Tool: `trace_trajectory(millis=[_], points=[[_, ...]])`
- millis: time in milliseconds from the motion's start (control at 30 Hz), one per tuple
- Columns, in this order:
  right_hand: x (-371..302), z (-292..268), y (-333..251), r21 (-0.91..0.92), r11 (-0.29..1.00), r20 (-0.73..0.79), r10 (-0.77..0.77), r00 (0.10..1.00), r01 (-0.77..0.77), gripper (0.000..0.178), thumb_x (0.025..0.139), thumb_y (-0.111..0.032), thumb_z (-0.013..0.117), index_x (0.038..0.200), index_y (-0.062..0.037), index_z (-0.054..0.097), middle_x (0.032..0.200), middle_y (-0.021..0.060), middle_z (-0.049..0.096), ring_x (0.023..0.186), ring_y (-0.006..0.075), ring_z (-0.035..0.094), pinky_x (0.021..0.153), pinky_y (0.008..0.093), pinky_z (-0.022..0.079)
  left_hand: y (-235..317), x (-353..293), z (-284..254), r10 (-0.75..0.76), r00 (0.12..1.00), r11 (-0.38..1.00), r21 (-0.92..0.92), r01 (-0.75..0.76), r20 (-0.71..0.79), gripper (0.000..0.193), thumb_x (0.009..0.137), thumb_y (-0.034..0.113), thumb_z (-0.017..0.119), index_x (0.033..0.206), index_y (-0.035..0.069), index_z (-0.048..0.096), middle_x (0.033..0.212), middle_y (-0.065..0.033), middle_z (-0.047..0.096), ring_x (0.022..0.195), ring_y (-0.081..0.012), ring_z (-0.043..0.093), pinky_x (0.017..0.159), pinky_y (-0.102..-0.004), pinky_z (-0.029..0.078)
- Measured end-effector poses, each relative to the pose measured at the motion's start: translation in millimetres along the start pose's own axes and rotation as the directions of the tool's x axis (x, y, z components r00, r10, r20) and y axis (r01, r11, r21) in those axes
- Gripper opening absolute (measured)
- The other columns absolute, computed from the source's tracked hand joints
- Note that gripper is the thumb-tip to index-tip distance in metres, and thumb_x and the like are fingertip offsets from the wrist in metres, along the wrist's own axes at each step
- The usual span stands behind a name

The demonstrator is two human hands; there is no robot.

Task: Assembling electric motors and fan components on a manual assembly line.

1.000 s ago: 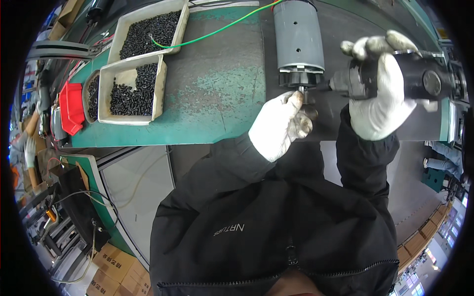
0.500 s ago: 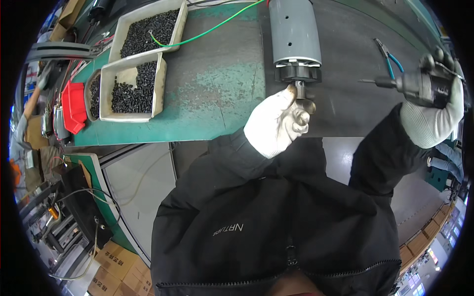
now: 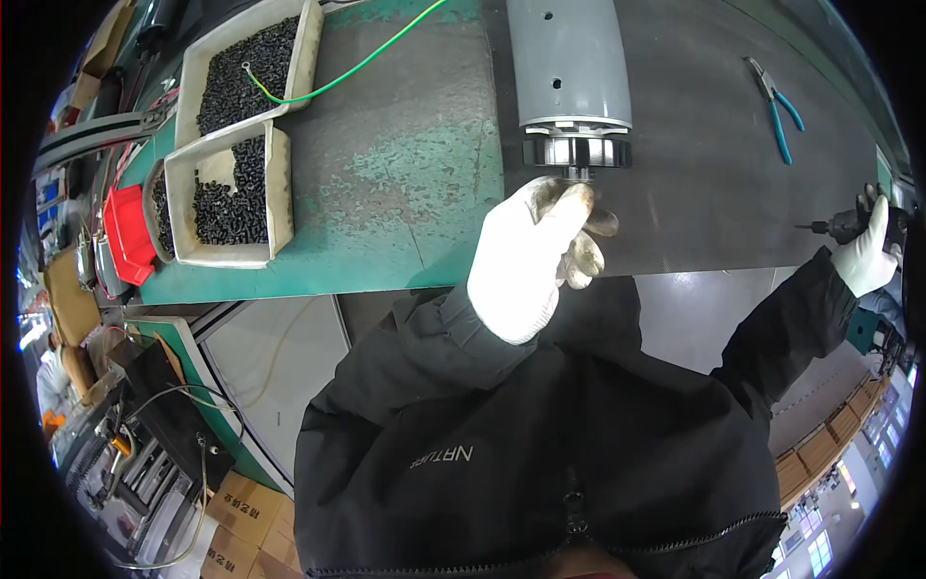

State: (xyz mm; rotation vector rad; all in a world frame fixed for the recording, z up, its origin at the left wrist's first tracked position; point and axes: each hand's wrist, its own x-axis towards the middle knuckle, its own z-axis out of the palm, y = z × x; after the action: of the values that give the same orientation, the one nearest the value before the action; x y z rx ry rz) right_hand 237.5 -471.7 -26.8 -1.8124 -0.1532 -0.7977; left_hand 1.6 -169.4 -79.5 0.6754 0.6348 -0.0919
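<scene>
While the left hand grips a shaft, glossy grey cylinder, black collar, two holes, right hand clasping dark power tool

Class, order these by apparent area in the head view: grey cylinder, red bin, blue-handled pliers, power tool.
1. Grey cylinder, cut off at top
2. Red bin
3. Blue-handled pliers
Unsure: power tool, partly covered by the right hand

Left hand is held front and centre, fingers pinched! | Right arm is stretched wide, right hand curled tight!
</scene>
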Motion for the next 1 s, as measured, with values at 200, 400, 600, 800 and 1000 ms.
trace_trajectory(millis=[200,400,600,800,1000], points=[[13,1,16,-0.246,0.969,-0.044,0.004,0.999,-0.014,0.027,0.085,-0.020,0.075,0.088,0.0068,0.074,0.079,0.0101,0.072,0.061,0.0117,0.063,0.056,0.0232,0.049,1,1,5,0.005,0.998,0.999,0.042,-0.002,-0.069,0.033,0.095,0.020,0.060,0.112,-0.007,0.051,0.089,-0.0135,0.065,0.055,-0.0062,0.055,0.046,-0.0182,0.040],[25,-2,28,-0.280,0.957,-0.035,0.065,0.997,-0.073,0.026,0.086,-0.017,0.074,0.092,0.0077,0.073,0.081,0.0112,0.072,0.063,0.0122,0.064,0.058,0.0229,0.051,3,1,5,0.002,0.997,0.997,0.081,0.005,-0.078,0.032,0.094,0.017,0.061,0.113,-0.006,0.051,0.087,-0.0126,0.064,0.055,-0.0065,0.056,0.044,-0.0172,0.041],[27,6,37,-0.152,0.988,-0.002,0.025,1.000,-0.025,0.026,0.085,-0.014,0.074,0.096,0.0095,0.071,0.089,0.0131,0.073,0.073,0.0128,0.068,0.066,0.0226,0.053,-12,1,-4,-0.118,0.976,0.874,-0.447,0.190,0.184,0.045,0.102,0.041,0.046,0.121,0.001,0.052,0.095,-0.0080,0.064,0.054,-0.0082,0.042,0.057,-0.0243,0.041],[33,8,37,-0.363,0.922,0.029,-0.137,0.990,0.138,0.026,0.085,-0.018,0.074,0.091,0.0071,0.074,0.084,0.0106,0.073,0.068,0.0115,0.067,0.063,0.0229,0.052,-19,5,-11,-0.108,0.908,0.696,-0.622,0.359,0.404,0.051,0.101,0.047,0.041,0.119,0.001,0.054,0.087,-0.0071,0.063,0.048,-0.0109,0.043,0.054,-0.0266,0.040],[24,17,36,-0.313,0.944,-0.003,-0.109,0.994,0.103,0.029,0.084,-0.023,0.076,0.090,0.0054,0.075,0.082,0.0085,0.073,0.070,0.0102,0.067,0.066,0.0232,0.052,-26,10,-17,-0.073,0.884,0.671,-0.633,0.386,0.461,0.051,0.101,0.049,0.041,0.118,0.003,0.055,0.085,-0.0060,0.062,0.047,-0.0114,0.045,0.053,-0.0277,0.040]])
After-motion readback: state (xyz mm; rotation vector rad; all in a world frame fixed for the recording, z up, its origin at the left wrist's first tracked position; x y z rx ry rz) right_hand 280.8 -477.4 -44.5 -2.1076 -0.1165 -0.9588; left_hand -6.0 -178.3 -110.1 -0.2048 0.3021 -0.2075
